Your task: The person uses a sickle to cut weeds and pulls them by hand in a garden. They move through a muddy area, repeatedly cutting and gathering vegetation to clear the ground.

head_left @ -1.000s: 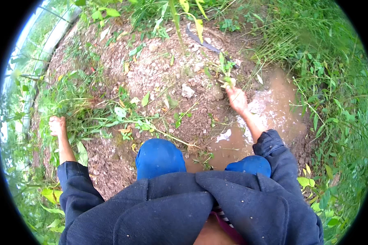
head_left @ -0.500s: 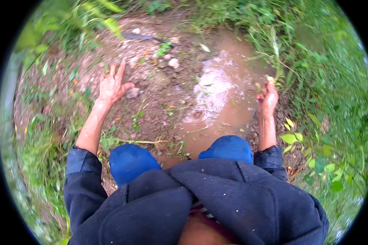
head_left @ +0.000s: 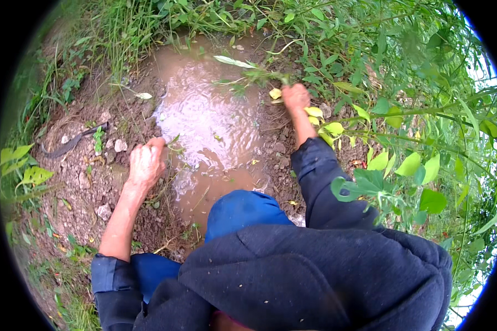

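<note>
My right hand (head_left: 296, 98) is closed round a bunch of green weeds (head_left: 262, 75) at the far right edge of a muddy puddle (head_left: 210, 110). The weeds stick out leftward over the water and are blurred. At the left bank my left hand (head_left: 147, 164) rests low over the soil, knuckles up and fingers curled. A small green sprig (head_left: 174, 144) shows beside its fingertips; whether the fingers grip it is hidden.
A dark, curved blade-like tool (head_left: 74, 140) lies on the stony soil at left. Leafy stems (head_left: 408, 165) reach in from the right, over my right sleeve. Grass (head_left: 116, 38) grows along the far bank. My blue-covered knee (head_left: 246, 212) is at the near water edge.
The view has shifted to the right. My right hand has reached farther forward, with weeds now stretched over the water. My left hand has gone from spread fingers to curled ones beside the puddle.
</note>
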### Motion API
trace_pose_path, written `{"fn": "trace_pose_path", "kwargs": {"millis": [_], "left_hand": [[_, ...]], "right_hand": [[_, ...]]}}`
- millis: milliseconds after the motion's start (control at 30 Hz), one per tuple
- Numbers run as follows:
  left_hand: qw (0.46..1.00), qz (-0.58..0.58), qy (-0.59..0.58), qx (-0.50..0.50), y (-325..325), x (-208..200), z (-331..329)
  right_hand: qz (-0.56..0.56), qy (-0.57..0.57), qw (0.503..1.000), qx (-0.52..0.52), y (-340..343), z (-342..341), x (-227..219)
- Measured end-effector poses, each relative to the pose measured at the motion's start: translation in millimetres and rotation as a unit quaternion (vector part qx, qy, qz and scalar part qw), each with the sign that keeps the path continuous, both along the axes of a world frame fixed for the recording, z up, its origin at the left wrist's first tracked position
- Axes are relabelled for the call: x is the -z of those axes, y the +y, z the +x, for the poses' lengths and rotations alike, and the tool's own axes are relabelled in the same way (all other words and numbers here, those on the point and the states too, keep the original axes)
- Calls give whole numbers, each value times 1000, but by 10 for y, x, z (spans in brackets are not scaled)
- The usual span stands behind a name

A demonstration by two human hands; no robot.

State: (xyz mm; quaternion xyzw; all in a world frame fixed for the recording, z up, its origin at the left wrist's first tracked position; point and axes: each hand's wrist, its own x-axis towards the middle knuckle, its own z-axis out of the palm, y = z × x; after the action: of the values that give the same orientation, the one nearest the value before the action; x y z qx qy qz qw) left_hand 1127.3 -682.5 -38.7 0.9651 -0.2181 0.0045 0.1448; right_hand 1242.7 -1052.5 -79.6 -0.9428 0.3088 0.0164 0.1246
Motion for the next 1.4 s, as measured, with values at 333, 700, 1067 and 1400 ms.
{"fn": "trace_pose_path", "kwargs": {"millis": [333, 700, 1067, 1400], "left_hand": [[996, -33, 84, -23, -181, -70, 38], [997, -20, 81, 6, -311, -203, 105], [979, 69, -68, 180, -520, -550, 98], [977, 209, -3, -32, 1133, -473, -882]], "right_hand": [[21, -94, 990, -102, -383, 1386, 89], [-19, -202, 972, -119, -341, 1306, 252], [412, -101, 875, -235, 1468, -540, 220], [491, 101, 507, -701, 2524, -1152, -528]]}}
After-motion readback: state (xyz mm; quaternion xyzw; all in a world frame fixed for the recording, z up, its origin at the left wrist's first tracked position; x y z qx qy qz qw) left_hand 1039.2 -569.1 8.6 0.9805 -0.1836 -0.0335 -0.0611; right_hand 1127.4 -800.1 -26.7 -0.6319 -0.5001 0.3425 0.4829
